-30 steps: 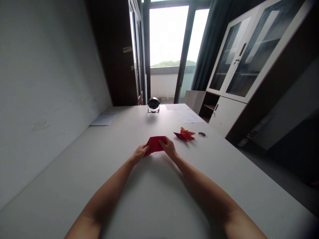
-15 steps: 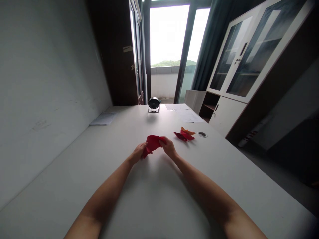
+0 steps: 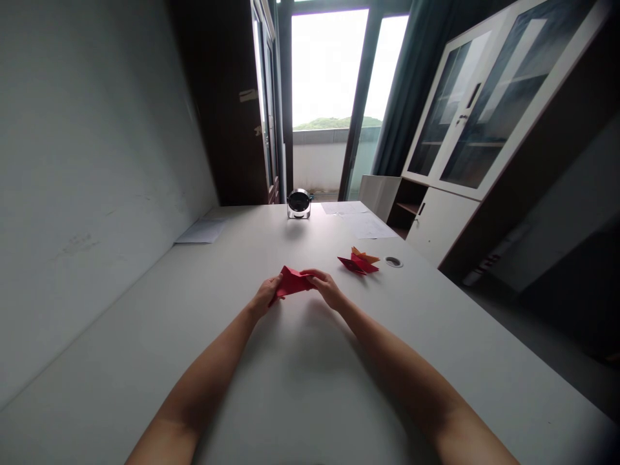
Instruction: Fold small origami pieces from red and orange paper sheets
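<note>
Grasping the left end of a folded red paper [image 3: 292, 283], the person's left hand [image 3: 265, 296] has its fingers closed around it. The right hand [image 3: 328, 289] grips the opposite end, and both bare forearms stretch forward over the white table [image 3: 300, 381]. So the red paper is between the two hands, around the middle of the table, and it is tilted; from where I stand, I cannot tell if its lower corner touches the surface. To the right of the right hand, well apart from it, lies a red folded shape [image 3: 353, 265], with an orange folded piece [image 3: 369, 258] against it. Just beside them is a round opening [image 3: 393, 262] in the tabletop. Farther away, a dark round device [image 3: 299, 202] stands near the far edge.
</note>
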`<action>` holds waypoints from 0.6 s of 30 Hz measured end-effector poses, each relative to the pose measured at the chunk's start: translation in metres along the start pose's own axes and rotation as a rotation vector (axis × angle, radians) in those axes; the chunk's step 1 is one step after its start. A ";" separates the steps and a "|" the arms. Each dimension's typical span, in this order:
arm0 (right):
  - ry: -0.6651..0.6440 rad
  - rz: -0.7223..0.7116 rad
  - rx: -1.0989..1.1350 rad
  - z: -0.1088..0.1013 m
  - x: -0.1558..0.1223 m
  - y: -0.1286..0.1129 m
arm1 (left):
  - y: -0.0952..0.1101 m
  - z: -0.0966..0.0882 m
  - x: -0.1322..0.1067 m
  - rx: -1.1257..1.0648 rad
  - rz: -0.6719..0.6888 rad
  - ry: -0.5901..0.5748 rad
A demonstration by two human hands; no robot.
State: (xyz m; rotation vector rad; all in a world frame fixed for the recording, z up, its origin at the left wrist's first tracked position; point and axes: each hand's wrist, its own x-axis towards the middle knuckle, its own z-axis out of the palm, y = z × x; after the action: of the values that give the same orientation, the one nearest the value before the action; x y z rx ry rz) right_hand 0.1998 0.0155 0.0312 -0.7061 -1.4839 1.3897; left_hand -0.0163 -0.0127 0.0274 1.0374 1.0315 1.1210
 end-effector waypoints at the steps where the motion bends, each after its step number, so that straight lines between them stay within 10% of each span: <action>1: -0.002 0.019 0.026 0.000 -0.001 -0.001 | 0.000 0.000 0.000 -0.019 0.001 -0.001; 18: -0.113 0.116 0.058 0.001 -0.004 -0.005 | -0.006 -0.005 0.005 -0.188 0.057 0.021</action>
State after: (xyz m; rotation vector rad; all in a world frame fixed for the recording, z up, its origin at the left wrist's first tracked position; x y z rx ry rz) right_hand 0.2012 0.0103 0.0354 -0.6964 -1.5034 1.5767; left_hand -0.0192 -0.0080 0.0203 0.9109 0.8992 1.2526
